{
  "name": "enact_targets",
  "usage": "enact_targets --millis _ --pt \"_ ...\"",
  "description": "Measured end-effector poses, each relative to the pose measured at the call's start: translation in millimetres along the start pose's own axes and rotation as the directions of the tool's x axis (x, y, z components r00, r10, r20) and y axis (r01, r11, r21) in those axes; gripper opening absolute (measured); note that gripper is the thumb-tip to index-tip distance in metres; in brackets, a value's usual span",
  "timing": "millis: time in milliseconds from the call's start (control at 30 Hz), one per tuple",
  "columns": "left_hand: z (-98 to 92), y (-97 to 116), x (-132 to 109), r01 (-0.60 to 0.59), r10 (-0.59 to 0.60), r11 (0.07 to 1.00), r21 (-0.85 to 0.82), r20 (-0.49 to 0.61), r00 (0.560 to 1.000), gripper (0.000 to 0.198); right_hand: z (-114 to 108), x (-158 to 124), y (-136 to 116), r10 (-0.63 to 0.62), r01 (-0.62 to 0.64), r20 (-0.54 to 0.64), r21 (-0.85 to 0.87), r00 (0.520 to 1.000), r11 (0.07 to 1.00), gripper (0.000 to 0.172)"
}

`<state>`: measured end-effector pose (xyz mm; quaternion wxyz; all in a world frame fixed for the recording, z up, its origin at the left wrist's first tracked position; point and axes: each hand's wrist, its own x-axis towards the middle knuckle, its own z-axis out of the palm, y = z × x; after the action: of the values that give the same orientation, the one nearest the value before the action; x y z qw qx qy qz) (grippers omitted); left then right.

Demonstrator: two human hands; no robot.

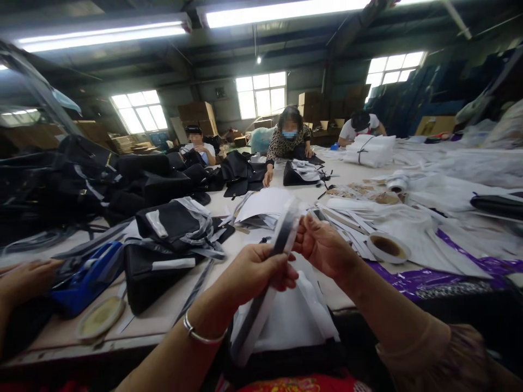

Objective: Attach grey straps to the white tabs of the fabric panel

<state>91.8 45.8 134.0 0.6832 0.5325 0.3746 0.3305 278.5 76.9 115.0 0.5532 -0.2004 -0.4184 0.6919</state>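
Observation:
A long dark strap with a pale, translucent wrapping [254, 326] runs up from my lap through my left hand [261, 267], whose thumb and fingers are closed round it. Just right of the strap's upper part, my right hand [321, 245] has its fingers pinched together near the wrapping's edge; what lies between them is too small to tell. Below both hands, a black bag with white sheet material [286, 321] rests at the table's near edge.
Black bags [157, 272] and a blue tape dispenser [87, 277] lie left, beside another person's hand [30, 280]. White paper [265, 204] is ahead; a tape roll [388, 249] and purple plastic [433, 283] are right. People work across the table.

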Motion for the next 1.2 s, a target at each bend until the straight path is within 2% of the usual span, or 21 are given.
enact_targets --millis 67,133,200,300,367,433,500,567,600,667,733,767,800,833,900,933,1000,1067,1100,1133,1200 --pt "1.9 6.4 13.0 -0.146 0.118 0.98 -0.136 -0.196 0.974 0.029 3.9 -9.4 11.8 0.075 -0.058 0.134 -0.13 0.988 0.99 0.049" --pt "0.3 17.7 26.8 -0.275 0.185 0.936 -0.218 -0.357 0.916 0.022 9.6 -23.0 28.8 0.172 -0.104 0.194 -0.316 0.966 0.943 0.052" --pt "-5.0 28.8 39.1 -0.367 0.227 0.899 -0.24 -0.463 0.857 0.016 15.4 -37.1 46.7 0.283 -0.194 0.148 -0.439 0.948 0.877 0.049" --pt "-13.5 32.6 48.8 -0.455 0.276 0.856 -0.245 -0.529 0.803 0.018 20.1 -50.0 63.2 0.398 -0.363 0.006 -0.399 0.917 0.842 0.049" --pt "-15.0 23.4 47.0 -0.454 0.303 0.861 -0.229 -0.484 0.821 0.026 19.3 -50.7 63.6 0.388 -0.385 -0.059 -0.331 0.92 0.862 0.048" --pt "-12.7 7.5 39.1 -0.348 0.289 0.927 -0.139 -0.327 0.9 0.032 16.1 -46.7 57.9 0.329 -0.344 -0.101 -0.302 0.939 0.889 0.045" --pt "-9.2 -9.8 28.9 -0.195 0.197 0.98 0.027 -0.132 0.972 0.034 11.7 -41.0 50.9 0.281 -0.301 -0.109 -0.32 0.954 0.899 0.043" --pt "-7.9 -23.0 21.0 -0.103 0.111 0.982 0.16 -0.04 0.993 0.033 7.3 -36.4 46.7 0.243 -0.257 -0.085 -0.382 0.966 0.888 0.042" --pt "-8.8 -27.1 18.6 -0.102 0.115 0.974 0.201 -0.058 0.992 0.032 5.2 -35.0 45.9 0.204 -0.215 -0.072 -0.441 0.976 0.872 0.042" --pt "-13.6 -29.5 16.4 -0.148 0.203 0.951 0.27 -0.186 0.961 0.029 1.3 -34.5 46.6 0.047 -0.084 -0.078 -0.593 0.996 0.8 0.038" --pt "-19.5 -26.4 14.8 -0.196 0.309 0.921 0.336 -0.326 0.893 0.026 -1.9 -36.1 49.1 -0.099 -0.021 -0.133 -0.692 0.986 0.721 0.036" --pt "-21.3 -24.0 13.2 -0.217 0.343 0.914 0.344 -0.366 0.865 0.027 -2.9 -37.2 50.7 -0.092 -0.057 -0.182 -0.676 0.979 0.735 0.04" --pt "-21.7 -22.0 11.0 -0.235 0.357 0.914 0.33 -0.383 0.852 0.027 -3.4 -38.1 52.6 -0.009 -0.137 -0.234 -0.6 0.972 0.788 0.045" --pt "-20.5 -20.7 8.3 -0.252 0.359 0.919 0.303 -0.38 0.853 0.028 -3.3 -38.7 54.5 0.13 -0.247 -0.266 -0.473 0.955 0.846 0.052" --pt "-14.3 -21.9 2.3 -0.278 0.348 0.93 0.24 -0.34 0.874 0.026 -1.1 -38.1 57.8 0.373 -0.421 -0.245 -0.184 0.895 0.888 0.058" --pt "-10.4 -24.2 -0.3 -0.279 0.338 0.935 0.218 -0.314 0.887 0.025 0.6 -37.0 58.9 0.416 -0.444 -0.23 -0.087 0.88 0.892 0.055" --pt "-3.8 -30.6 -4.0 -0.267 0.315 0.944 0.193 -0.283 0.906 0.025 4.1 -33.5 59.1 0.368 -0.394 -0.245 -0.065 0.897 0.917 0.042" --pt "-1.2 -36.7 -4.8 -0.241 0.284 0.954 0.178 -0.278 0.918 0.024 6.7 -29.6 56.8 0.212 -0.281 -0.263 -0.262 0.941 0.923 0.03" --pt "-1.5 -38.7 -4.3 -0.227 0.268 0.959 0.171 -0.282 0.921 0.024 7.3 -27.9 55.4 0.116 -0.212 -0.247 -0.411 0.962 0.886 0.024" --pt "-2.5 -39.9 -3.3 -0.216 0.256 0.962 0.165 -0.287 0.923 0.023 7.4 -26.6 54.2 0.022 -0.135 -0.203 -0.564 0.979 0.815 0.019" --pt "-5.3 -40.3 -1.4 -0.206 0.246 0.965 0.163 -0.285 0.926 0.021 6.4 -25.4 53.9 -0.103 0.025 -0.046 -0.799 0.994 0.601 0.015"
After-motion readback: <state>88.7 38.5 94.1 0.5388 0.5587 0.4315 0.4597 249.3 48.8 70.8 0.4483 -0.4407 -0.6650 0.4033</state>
